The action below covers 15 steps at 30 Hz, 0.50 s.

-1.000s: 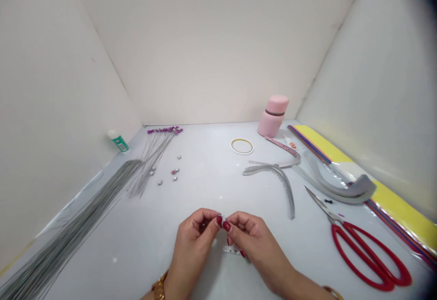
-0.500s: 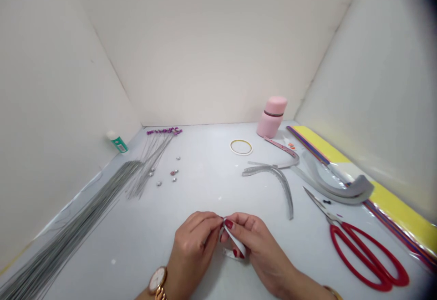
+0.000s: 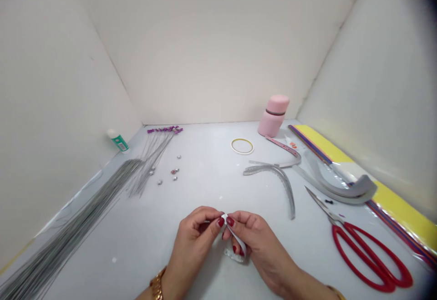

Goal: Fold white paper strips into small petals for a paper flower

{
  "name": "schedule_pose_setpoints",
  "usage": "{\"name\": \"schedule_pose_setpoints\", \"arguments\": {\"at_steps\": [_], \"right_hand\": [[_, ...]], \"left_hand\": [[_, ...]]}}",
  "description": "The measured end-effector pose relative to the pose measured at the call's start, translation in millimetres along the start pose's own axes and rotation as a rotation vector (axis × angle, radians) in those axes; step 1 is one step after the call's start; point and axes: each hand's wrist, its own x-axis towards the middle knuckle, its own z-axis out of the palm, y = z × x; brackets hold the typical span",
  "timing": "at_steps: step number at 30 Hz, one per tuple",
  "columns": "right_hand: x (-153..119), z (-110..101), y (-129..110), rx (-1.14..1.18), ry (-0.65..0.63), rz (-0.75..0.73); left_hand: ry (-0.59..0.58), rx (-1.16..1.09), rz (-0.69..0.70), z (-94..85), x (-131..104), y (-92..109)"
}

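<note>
A narrow strip of paper (image 3: 242, 246), white on one side and silvery on the other, curls down between my hands. My left hand (image 3: 198, 232) pinches its upper end between thumb and fingertips. Just beside that pinch, my right hand (image 3: 256, 240) grips the same strip with thumb and forefinger, while its other fingers curl behind the hanging part. Both hands are near the front of the table, fingertips almost touching. Exactly how the strip's end is folded or rolled is hidden by the fingers.
Red-handled scissors (image 3: 367, 254) lie at right, near silver strips (image 3: 287, 186) and yellow packaged sheets (image 3: 336, 161). Farther back are a tape ring (image 3: 242, 152) and pink flask (image 3: 272, 117). Grey wires (image 3: 85, 204), purple-tipped stems (image 3: 165, 130), small silver pieces (image 3: 160, 182) and a glue stick (image 3: 119, 141) are leftward.
My left wrist has turned, bringing the thumb into view on the strip's end and the watch face out of sight. My right hand keeps nearly the same place.
</note>
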Motion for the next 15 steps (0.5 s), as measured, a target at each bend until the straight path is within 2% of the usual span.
{"name": "schedule_pose_setpoints", "arguments": {"at_steps": [3,9,15], "right_hand": [[-0.1,0.4,0.3,-0.057,0.013,-0.002],[0.2,0.4,2.8,-0.144,0.038,-0.058],[-0.3,-0.3,4.9,-0.214,0.051,-0.068]], "left_hand": [[0.034,-0.044,-0.029,0.8,0.3,0.7],[-0.031,-0.208,-0.187,1.9,1.1,1.7],[0.016,-0.257,-0.219,3.3,1.3,2.8]]}}
